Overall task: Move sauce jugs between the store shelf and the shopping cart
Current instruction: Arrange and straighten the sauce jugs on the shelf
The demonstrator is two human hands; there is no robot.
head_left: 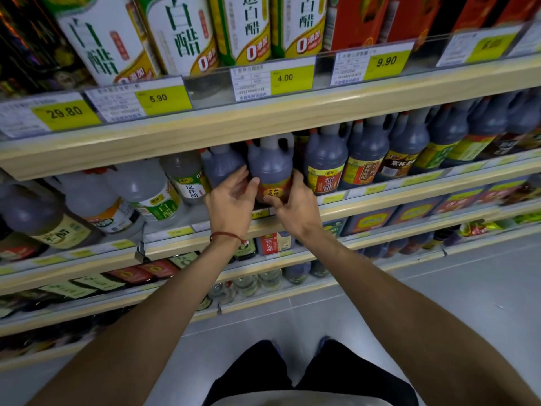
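Dark trousers (336, 373) fill the bottom of the head view, with grey floor tiles (439, 288) on either side, and two bare forearms reach up from there to a store shelf (395, 198).

Both hands meet at one dark sauce jug (270, 168), which stands upright on that shelf at its front edge, with a red and yellow label facing out. The right hand (292, 200) grips the jug's lower right side: its fingers (298, 178) curl round the body and its thumb lies across the label. The left hand (231, 200) is at the jug's left side, palm turned towards it; its fingers (243, 175) are loosely spread and only gently curved, and the thumb tip touches the jug. A red string bracelet (228, 237) circles the left wrist, below and left of the jug.

Just left of the jug stands another dark jug (222, 165); further left are clear vinegar bottles (146, 191) with green labels. Just right of the jug a row of similar dark jugs (325, 165) runs along the same shelf. Above the jug, a pale wooden shelf board (263, 124) carries yellow price tags (281, 79), and tall white cartons (175, 33) stand on it. Below the jug, lower shelves hold more bottles, too blurred to tell apart.
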